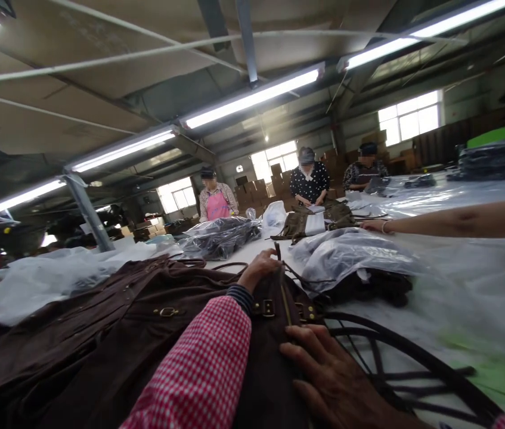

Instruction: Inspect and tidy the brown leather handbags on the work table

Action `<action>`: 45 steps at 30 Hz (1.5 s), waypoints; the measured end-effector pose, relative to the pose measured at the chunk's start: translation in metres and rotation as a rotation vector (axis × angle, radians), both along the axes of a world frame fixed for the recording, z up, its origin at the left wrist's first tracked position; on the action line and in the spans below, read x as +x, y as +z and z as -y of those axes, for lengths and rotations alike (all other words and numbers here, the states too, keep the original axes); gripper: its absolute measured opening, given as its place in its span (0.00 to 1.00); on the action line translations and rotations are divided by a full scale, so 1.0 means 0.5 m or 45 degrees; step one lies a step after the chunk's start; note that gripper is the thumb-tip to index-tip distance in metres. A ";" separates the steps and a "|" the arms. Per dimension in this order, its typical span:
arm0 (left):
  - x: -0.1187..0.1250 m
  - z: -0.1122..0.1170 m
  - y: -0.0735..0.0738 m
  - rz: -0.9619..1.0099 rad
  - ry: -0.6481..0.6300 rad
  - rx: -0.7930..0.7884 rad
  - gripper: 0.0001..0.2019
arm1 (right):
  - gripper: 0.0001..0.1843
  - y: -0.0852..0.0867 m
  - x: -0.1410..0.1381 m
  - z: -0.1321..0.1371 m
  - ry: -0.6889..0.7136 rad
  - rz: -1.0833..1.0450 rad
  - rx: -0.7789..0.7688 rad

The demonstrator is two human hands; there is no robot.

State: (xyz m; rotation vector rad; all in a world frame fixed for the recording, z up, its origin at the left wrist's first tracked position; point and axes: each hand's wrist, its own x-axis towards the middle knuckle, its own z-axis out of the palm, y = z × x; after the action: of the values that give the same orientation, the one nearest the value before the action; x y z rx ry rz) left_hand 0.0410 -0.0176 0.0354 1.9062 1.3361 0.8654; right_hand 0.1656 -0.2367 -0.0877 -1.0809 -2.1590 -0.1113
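Note:
A dark brown bag (261,351) with brass buckles lies in front of me, a zipper (286,298) running along its top. At the far end of that zipper, my left hand (259,268) pinches the dark zipper end, which sticks up past the fingertips. My right hand (332,369) rests on the near part of the bag beside the zipper, fingers stretched out. Dark straps (395,345) loop out to the right of the bag. More brown bags (100,310) with buckles are spread to the left, overlapping one another.
Plastic-wrapped dark goods (355,262) lie beyond the bag, with another wrapped bundle (225,235) farther left. Clear plastic sheeting (50,274) is heaped at left. A co-worker's arm (453,219) reaches in from the right. Several people stand across the table beside an olive bag (294,223).

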 end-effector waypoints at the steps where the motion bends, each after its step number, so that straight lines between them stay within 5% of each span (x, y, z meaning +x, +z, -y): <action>1: -0.004 -0.005 -0.005 0.073 -0.011 -0.038 0.17 | 0.25 0.000 0.003 -0.003 0.018 0.000 0.018; 7: -0.044 -0.024 -0.030 0.498 0.026 -0.177 0.30 | 0.14 0.058 0.011 -0.023 0.122 -0.015 -0.047; 11: -0.052 -0.026 -0.034 0.634 0.006 -0.228 0.22 | 0.12 0.139 -0.004 -0.085 0.133 -0.046 -0.121; 15: -0.049 -0.021 -0.030 0.685 -0.002 -0.237 0.15 | 0.16 0.196 -0.015 -0.195 -0.173 0.039 -0.068; 19: -0.048 -0.019 -0.024 0.704 -0.013 -0.191 0.14 | 0.18 0.214 -0.013 -0.295 -0.549 0.072 -0.211; 24: -0.047 -0.031 -0.019 0.667 0.010 -0.035 0.15 | 0.11 0.221 -0.002 -0.344 -0.672 0.083 -0.198; 36: -0.046 -0.061 -0.036 0.508 0.326 0.152 0.13 | 0.19 0.222 -0.004 -0.302 -0.521 0.351 -0.151; 40: -0.065 -0.073 -0.046 0.468 0.462 0.117 0.14 | 0.15 0.178 0.012 -0.217 -0.321 0.492 -0.138; 45: -0.070 -0.095 -0.064 0.381 0.552 0.099 0.17 | 0.13 0.122 0.047 -0.049 0.009 0.420 -0.032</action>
State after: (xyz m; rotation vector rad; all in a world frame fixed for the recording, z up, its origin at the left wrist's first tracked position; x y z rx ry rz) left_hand 0.0058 0.0300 0.0035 1.4828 1.5653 1.3729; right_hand 0.1890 -0.2124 -0.0268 -1.1332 -2.4615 -0.2768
